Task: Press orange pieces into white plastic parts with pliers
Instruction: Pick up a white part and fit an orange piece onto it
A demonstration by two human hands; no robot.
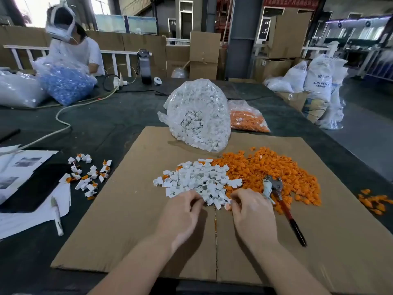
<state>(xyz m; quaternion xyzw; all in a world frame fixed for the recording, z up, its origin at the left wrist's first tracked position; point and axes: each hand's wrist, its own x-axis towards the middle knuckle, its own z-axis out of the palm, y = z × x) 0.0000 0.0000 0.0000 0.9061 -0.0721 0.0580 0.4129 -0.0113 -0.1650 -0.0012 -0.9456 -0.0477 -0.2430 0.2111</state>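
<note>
Both hands are working at the near edge of the white parts (pixel 197 182), which are lying in a heap on the cardboard (pixel 127 220). The left hand (pixel 180 211) is curling its fingers down at the heap's near left corner; what they are pinching, if anything, I cannot tell. The right hand (pixel 251 211) is sitting just right of it, fingers curled toward a white part at the heap's near edge, though whether it is gripping that part is hidden by the hand. The two hands are close together but not touching.

The orange pieces (pixel 265 171) are spreading in a wide pile touching the right side of the white heap. The pliers (pixel 280 201) are lying on the near part of that orange pile, just right of the right hand, head pointing far and red-and-black handle pointing near and right onto bare cardboard. No hand is holding them.

A clear bag of white parts (pixel 202 116) is standing at the far edge of the cardboard, with a bag of orange pieces (pixel 248 120) just right of it on the dark table (pixel 106 116). Finished parts (pixel 87 173), white with orange showing, are lying scattered on the table left of the cardboard. Papers (pixel 25 165) and a marker (pixel 57 218) are lying further left. At the far left a person (pixel 78 50) is sitting behind a bag of blue parts (pixel 66 84).
</note>
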